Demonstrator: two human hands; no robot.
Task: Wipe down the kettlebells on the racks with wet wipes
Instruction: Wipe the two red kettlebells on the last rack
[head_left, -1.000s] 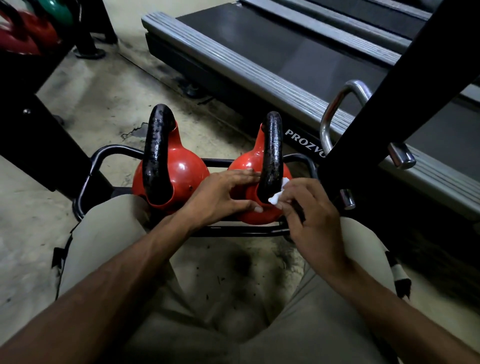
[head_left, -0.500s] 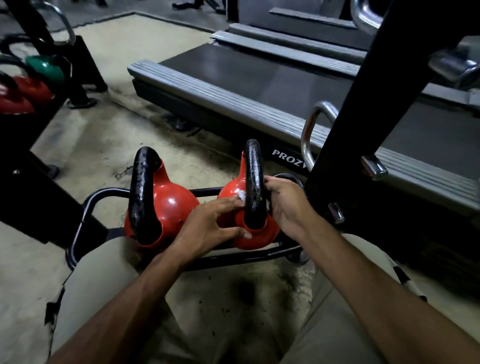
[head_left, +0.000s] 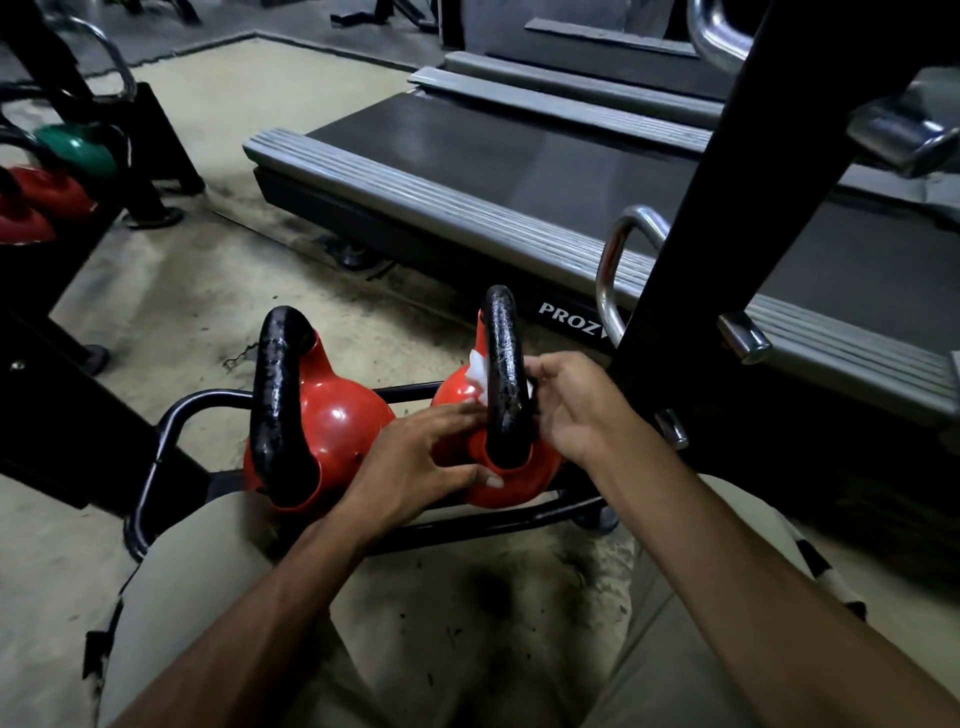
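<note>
Head view, looking down past bent knees at a low black tubular rack (head_left: 176, 415) on the gym floor, and we are right in the middle of a wipe. Two bells sit side by side on it. The right-hand red kettlebell with the black loop handle (head_left: 511, 486) is the one getting the attention, just past twelve o'clock from the knees.

The left hand (head_left: 415, 462) lies across its red body from the nine o'clock side, fingers long and slightly apart, thumb pressed low on the front, bracing it. The right hand (head_left: 576, 405) comes in from three o'clock with its fingers curled in behind the handle. They look clamped on the crumpled white wet wipe (head_left: 479, 374), which pokes through the handle opening and rests against the red neck, though the fingertips themselves are hidden.

So where does the job stand? I'd call it partway. The wipe is working the inside of the handle and the neck, and the rest of this bell's body cannot be judged clean or not. The left-hand red kettlebell with the matching black handle (head_left: 343, 421) sits untouched by either hand at ten o'clock. Off at ten o'clock, much farther out, a green kettlebell (head_left: 78, 150) and more red ones wait on another rack, with no hand near them. A grey treadmill deck (head_left: 467, 208) fills one o'clock.
</note>
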